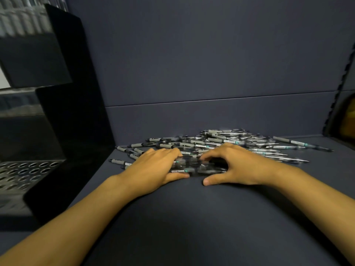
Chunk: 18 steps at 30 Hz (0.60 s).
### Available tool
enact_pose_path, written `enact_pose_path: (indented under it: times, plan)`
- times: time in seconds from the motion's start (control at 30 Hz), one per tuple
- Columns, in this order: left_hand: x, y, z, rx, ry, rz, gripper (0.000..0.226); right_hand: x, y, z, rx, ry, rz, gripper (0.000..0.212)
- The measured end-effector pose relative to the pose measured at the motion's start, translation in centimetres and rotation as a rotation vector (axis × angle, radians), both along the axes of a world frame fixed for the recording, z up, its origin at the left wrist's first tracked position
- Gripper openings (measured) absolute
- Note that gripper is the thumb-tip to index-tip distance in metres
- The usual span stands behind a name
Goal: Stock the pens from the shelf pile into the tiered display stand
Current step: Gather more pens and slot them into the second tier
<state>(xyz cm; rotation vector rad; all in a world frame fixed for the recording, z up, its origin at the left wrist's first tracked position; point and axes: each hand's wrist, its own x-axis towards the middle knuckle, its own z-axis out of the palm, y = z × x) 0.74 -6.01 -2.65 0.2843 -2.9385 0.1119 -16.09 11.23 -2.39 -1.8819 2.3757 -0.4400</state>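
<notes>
A pile of grey-gripped pens (226, 143) lies on the dark shelf against the back wall. At its near edge sits a bundle of several pens (194, 167), lying crosswise. My left hand (153, 167) grips the bundle's left end, fingers over the top and thumb underneath. My right hand (236, 166) curls over its right end, thumb on the shelf in front. The black tiered display stand (63, 131) stands at the left, with a perforated lowest tier (25, 175) and pens in its upper tiers.
The dark shelf floor (192, 217) stretches toward me. The back panel (211, 73) rises behind the pile. A notched shelf upright (340, 89) and a yellowish object (348, 120) are at the far right.
</notes>
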Motion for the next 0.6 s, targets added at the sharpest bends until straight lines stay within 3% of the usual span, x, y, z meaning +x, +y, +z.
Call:
enact_pose_path:
  times: [0.2,0.33,0.43,0.5,0.6]
  plan:
    - [0.0,-0.5,-0.2,0.024,0.123,-0.026,0.046,-0.1,0.5,0.7,-0.184,-0.054,-0.054,0.049]
    - [0.2,-0.9,0.5,0.174,0.276,-0.006,0.042,0.6,0.4,1.2,-0.498,-0.220,-0.119,0.050]
    - [-0.1,-0.2,1.8,0.444,0.499,-0.006,0.038,1.1,0.6,1.8,-0.670,-0.460,-0.105,0.059]
    - [-0.7,1.4,2.3,0.677,0.663,-0.037,0.021,2.0,0.4,2.3,-0.716,-0.565,-0.051,0.068]
    - [-2.0,4.9,2.4,0.983,0.753,-0.108,0.008,4.0,-0.2,2.9,-0.752,-0.746,0.040,0.073]
